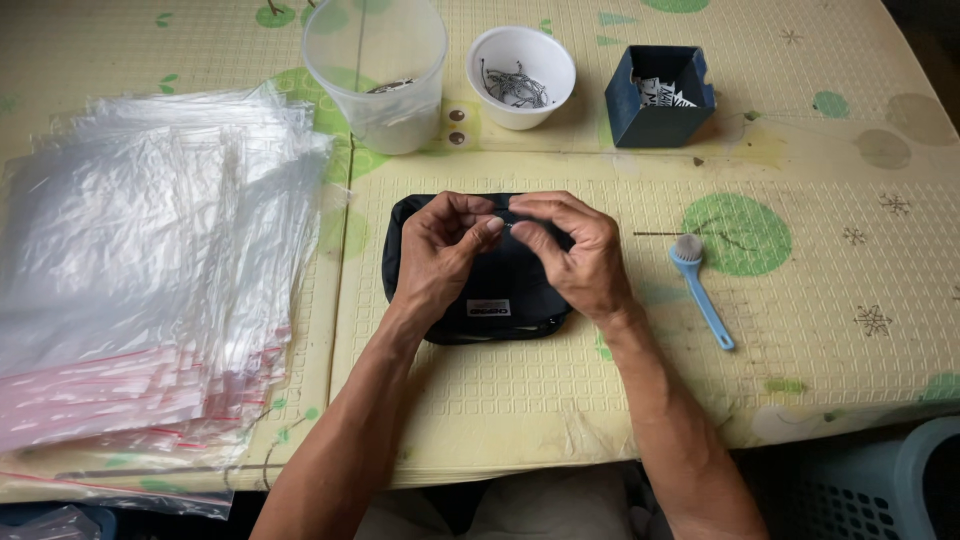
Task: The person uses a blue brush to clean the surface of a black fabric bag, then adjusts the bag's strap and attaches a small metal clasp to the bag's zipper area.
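Observation:
My left hand (440, 255) and my right hand (575, 250) meet above a folded black fabric pouch (500, 295) that lies flat on the mat. The fingertips of both hands pinch a very small thin metal piece (508, 226) between them; its shape is too small to make out. Both wrists rest near the pouch's front corners. The pouch's middle is partly hidden by my hands.
A thick stack of clear zip bags (150, 270) covers the left side. At the back stand a clear plastic cup (378, 70), a white bowl of small metal hooks (521, 75) and a dark blue box (660, 95). A small blue brush (700, 290) lies to the right.

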